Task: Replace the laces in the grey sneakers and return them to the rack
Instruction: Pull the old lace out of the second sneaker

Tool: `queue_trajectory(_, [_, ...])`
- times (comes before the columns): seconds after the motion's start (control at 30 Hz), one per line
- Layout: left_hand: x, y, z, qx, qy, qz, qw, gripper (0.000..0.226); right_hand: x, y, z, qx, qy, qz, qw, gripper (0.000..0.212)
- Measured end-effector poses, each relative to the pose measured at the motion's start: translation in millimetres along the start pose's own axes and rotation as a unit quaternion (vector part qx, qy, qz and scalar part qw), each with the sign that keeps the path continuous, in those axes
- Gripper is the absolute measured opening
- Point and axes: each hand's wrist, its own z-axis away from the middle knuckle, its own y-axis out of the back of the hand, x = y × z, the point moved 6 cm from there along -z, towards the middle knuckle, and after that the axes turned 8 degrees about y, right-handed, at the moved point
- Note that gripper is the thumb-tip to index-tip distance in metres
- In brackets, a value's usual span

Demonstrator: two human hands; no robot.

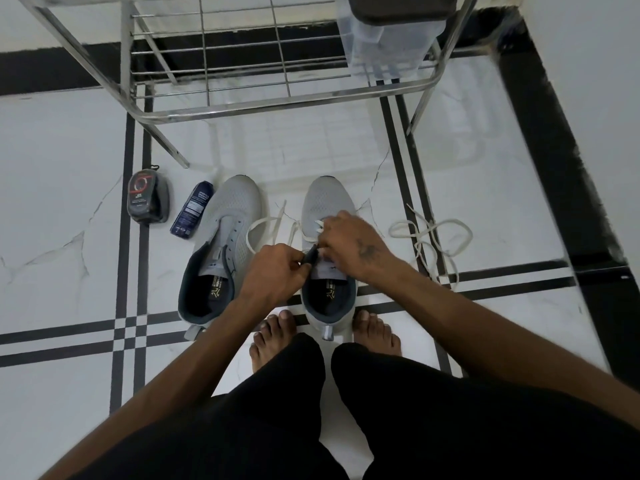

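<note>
Sneakers both sit unlaced on the floor as we start: left hand (273, 271) pinches the right sneaker (327, 244)'s dark tongue, right hand (349, 239) grips its white lace (258, 226), rack (277, 102) waiting.

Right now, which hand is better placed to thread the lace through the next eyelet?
Probably the right hand: its fingertips sit on the right sneaker's eyelets beside the lace. The left hand is busy pinching the eyelet edge.

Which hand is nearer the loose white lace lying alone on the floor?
Right. The right hand works on the sneaker beside the loose lace; the left hand is farther away.
</note>
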Motion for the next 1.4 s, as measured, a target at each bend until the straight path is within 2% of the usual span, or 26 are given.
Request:
queue_trajectory(0.07, [-3.3, -0.7, 0.2, -0.002, 0.0, 0.01, 1.0, 0.028, 34.0, 16.1, 11.3, 0.098, -0.149, -0.078, 0.981, 0.014])
queue_trajectory(0.13, [-5.4, 0.5, 0.6, 0.004, 0.0, 0.008, 1.0, 0.029, 75.4, 18.6, 34.2, 0.156, -0.315, -0.154, 0.924, 0.015])
queue_trajectory(0.2, [-4.4, 1.9, 1.5, 0.013, 0.001, -0.006, 1.0, 0.032, 84.6, 13.8, 44.4, 0.139, -0.363, -0.146, 0.91, 0.021])
queue_trajectory(0.27, [-0.6, 1.3, 1.2, 0.007, -0.004, -0.019, 1.0, 0.03, 59.9, 12.5, 35.8, 0.122, -0.298, -0.132, 0.938, 0.044])
queue_trajectory(0.3, [0.8, 1.0, 0.6, 0.002, -0.006, -0.023, 1.0, 0.028, 40.9, 11.4, 27.4, 0.11, -0.239, -0.116, 0.958, 0.047])
queue_trajectory(0.37, [2.1, 1.5, -0.8, -0.005, -0.007, -0.027, 1.0, 0.027, 1.7, 1.4, 9.3, 0.039, -0.113, -0.056, 0.991, 0.037])
queue_trajectory(0.43, [1.3, 2.2, -0.2, -0.012, -0.004, -0.027, 1.0, 0.027, -13.1, -5.9, 0.8, -0.011, -0.044, 0.001, 0.999, 0.03])
queue_trajectory(0.5, [-1.5, 2.8, 1.0, -0.022, 0.004, -0.015, 1.0, 0.027, 7.2, 5.8, 3.4, 0.027, -0.084, 0.019, 0.996, 0.025])
queue_trajectory(0.53, [-2.8, 3.0, 1.3, -0.025, 0.007, -0.01, 1.0, 0.027, 26.7, 15.0, 9.6, 0.071, -0.144, 0.001, 0.987, 0.025])
queue_trajectory(0.6, [-5.6, 3.1, 1.3, -0.025, 0.01, -0.007, 1.0, 0.027, 69.6, 27.7, 31.3, 0.134, -0.291, -0.07, 0.945, 0.028])
queue_trajectory(0.67, [-4.7, 3.2, 3.0, -0.025, 0.008, -0.009, 1.0, 0.027, 91.7, 25.9, 48.9, 0.156, -0.366, -0.116, 0.91, 0.026])
queue_trajectory(0.73, [-1.2, 4.0, 3.5, -0.027, 0.003, -0.019, 0.999, 0.025, 75.2, 19.6, 43.9, 0.125, -0.317, -0.111, 0.934, 0.029])
queue_trajectory(0.8, [0.0, 4.3, 1.9, -0.027, -0.004, -0.027, 0.999, 0.025, 38.1, 13.4, 27.5, 0.105, -0.2, -0.096, 0.97, 0.039])
queue_trajectory(0.87, [1.9, 5.5, 1.5, -0.023, -0.007, -0.035, 0.999, 0.028, 5.9, 4.4, 10.5, 0.06, -0.094, -0.049, 0.993, 0.037])
queue_trajectory(0.93, [1.6, 5.2, 1.0, -0.026, -0.008, -0.032, 0.999, 0.027, -4.3, -4.1, -0.3, -0.008, -0.036, 0.017, 0.999, 0.03])
queue_trajectory(1.0, [-1.1, 6.0, 0.7, -0.03, -0.007, -0.024, 0.999, 0.026, 12.6, 1.0, 3.4, 0.014, -0.08, -0.005, 0.997, 0.024])
queue_trajectory(1.03, [-2.7, 5.8, 1.1, -0.032, -0.006, -0.021, 0.999, 0.026, 31.3, 9.5, 11.9, 0.073, -0.152, -0.063, 0.984, 0.024])
queue_trajectory(1.1, [-4.8, 4.8, 2.8, -0.038, -0.005, -0.012, 0.999, 0.027, 71.4, 19.1, 38.7, 0.186, -0.309, -0.194, 0.912, 0.028])
queue_trajectory(1.13, [-5.4, 3.8, 4.1, -0.038, -0.002, -0.006, 0.999, 0.03, 83.8, 18.6, 49.5, 0.21, -0.353, -0.242, 0.879, 0.028])
queue_trajectory(1.17, [-4.5, 4.0, 5.0, -0.026, -0.001, 0.002, 1.0, 0.036, 87.7, 15.0, 55.3, 0.191, -0.37, -0.269, 0.868, 0.032])
queue_trajectory(1.23, [3.6, 10.8, 4.0, 0.036, -0.009, 0.017, 0.999, 0.044, 75.8, -1.4, 57.0, 0.088, -0.36, -0.315, 0.874, 0.068])
queue_trajectory(1.3, [19.0, 18.6, -6.6, 0.099, -0.048, 0.017, 0.994, 0.031, 53.3, -14.1, 55.8, 0.057, -0.33, -0.357, 0.872, 0.088])
queue_trajectory(1.33, [29.3, 17.5, -15.2, 0.096, -0.07, 0.001, 0.993, 0.026, 43.8, -20.3, 54.5, 0.051, -0.315, -0.37, 0.872, 0.088])
queue_trajectory(1.4, [47.4, 4.4, -36.4, 0.039, -0.078, -0.084, 0.993, 0.026, 31.3, -32.0, 50.8, 0.033, -0.302, -0.376, 0.875, 0.074])
